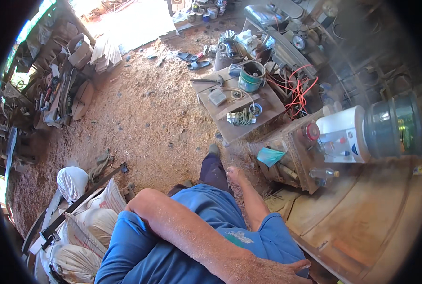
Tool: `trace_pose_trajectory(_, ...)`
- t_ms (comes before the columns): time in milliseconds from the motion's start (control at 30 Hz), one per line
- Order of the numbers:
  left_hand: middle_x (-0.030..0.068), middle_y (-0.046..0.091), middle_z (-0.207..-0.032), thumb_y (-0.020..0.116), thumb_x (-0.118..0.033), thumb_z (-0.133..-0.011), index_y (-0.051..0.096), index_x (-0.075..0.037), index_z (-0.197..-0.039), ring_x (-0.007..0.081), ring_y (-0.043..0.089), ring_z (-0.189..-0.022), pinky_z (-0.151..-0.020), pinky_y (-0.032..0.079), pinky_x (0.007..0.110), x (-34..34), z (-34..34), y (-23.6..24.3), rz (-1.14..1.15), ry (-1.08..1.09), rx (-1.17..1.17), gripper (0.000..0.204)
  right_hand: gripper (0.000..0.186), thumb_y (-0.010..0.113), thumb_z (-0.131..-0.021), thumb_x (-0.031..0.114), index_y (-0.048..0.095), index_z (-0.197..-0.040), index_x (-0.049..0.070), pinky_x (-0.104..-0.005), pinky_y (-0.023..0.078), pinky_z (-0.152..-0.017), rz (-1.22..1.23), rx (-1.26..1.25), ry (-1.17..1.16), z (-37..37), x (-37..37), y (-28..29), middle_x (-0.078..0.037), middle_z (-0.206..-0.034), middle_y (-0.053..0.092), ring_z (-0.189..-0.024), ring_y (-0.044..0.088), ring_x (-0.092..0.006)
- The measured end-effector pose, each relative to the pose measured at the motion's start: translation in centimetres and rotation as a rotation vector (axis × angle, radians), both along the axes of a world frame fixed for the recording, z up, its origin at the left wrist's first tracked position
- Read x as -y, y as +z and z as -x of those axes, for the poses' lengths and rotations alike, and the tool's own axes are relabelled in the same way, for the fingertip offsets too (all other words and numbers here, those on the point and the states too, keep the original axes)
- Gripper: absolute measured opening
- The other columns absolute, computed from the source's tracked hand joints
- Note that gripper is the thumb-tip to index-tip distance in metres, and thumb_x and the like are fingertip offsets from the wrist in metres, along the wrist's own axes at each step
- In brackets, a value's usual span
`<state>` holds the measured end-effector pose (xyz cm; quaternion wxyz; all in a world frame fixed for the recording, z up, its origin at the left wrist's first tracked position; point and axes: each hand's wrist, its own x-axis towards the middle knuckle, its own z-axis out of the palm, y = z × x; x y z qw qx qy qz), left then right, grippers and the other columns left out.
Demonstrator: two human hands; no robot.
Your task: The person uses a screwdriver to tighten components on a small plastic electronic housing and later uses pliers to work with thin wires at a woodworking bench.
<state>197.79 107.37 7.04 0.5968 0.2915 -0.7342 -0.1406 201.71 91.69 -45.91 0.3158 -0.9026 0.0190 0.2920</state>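
Note:
My left arm (173,222), dusted with sawdust, bends across the chest of my blue shirt (211,208). At the lower edge my left hand (279,273) lies by the right sleeve (279,234). Its thumb stands apart from the finger below, with a bit of dark blue between them; the lower edge cuts off the rest. Beside my dark trousers (215,173), my right hand (235,175) hangs with its fingers loosely curled and nothing visible in them.
Ahead right, a low table (215,104) bears a hammer (208,80), a green bucket (250,80) and coiled cord (241,117). A wooden cabinet (296,163) and water dispenser (346,130) stand right. White sacks (78,260) crowd the left; sandals (198,65) lie on the sawdust-strewn floor (125,104).

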Motion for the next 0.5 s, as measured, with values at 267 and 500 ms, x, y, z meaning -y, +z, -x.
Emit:
trace_pose_trajectory(267,0.0078,0.062,-0.101,0.059,-0.039,-0.077,0.064,-0.006,-0.088,0.0313,0.052,-0.107,-0.091,0.032,0.068,4.9,-12.1,-1.2,-0.074,0.088,-0.079,0.035,0.025,0.062,-0.086,0.028,0.072,-0.099,0.009,-0.0458,0.053,-0.084,0.15,-0.075,0.221,-5.3,6.2,-3.5,-0.017,-0.103,0.071,-0.099,0.066,-0.0383)
trace_pose_trajectory(500,0.0084,0.061,-0.102,0.058,-0.039,-0.079,0.064,-0.006,-0.089,0.0315,0.052,-0.106,-0.091,0.033,0.066,4.9,-20.2,-2.6,-0.19,0.504,-0.117,0.035,0.016,0.059,-0.087,0.02,0.07,-0.09,0.008,-0.0435,0.052,-0.082,0.174,0.296,0.9,-15.5,9.9,-6.9,-0.015,-0.094,0.069,-0.094,0.065,-0.0343)
